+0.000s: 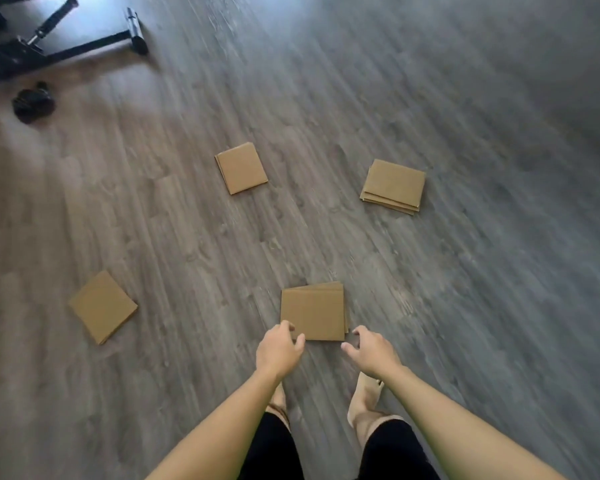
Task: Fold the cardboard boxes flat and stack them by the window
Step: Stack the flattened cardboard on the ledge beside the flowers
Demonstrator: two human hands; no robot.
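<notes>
Several flattened brown cardboard boxes lie on the wooden floor in separate piles. The nearest pile (313,311) sits just in front of my bare feet. My left hand (279,348) hovers over its near left corner with fingers loosely curled, holding nothing. My right hand (371,349) hangs beside its near right corner, fingers relaxed and apart, also holding nothing. A single flat piece (103,306) lies to the left. Another flat piece (241,168) rests farther ahead. A thicker stack (394,187) sits at the far right.
A black metal frame with a tube foot (84,46) stands at the top left. A small dark object (33,102) lies on the floor beside it. Grey-brown floorboards (465,306) stretch to the right.
</notes>
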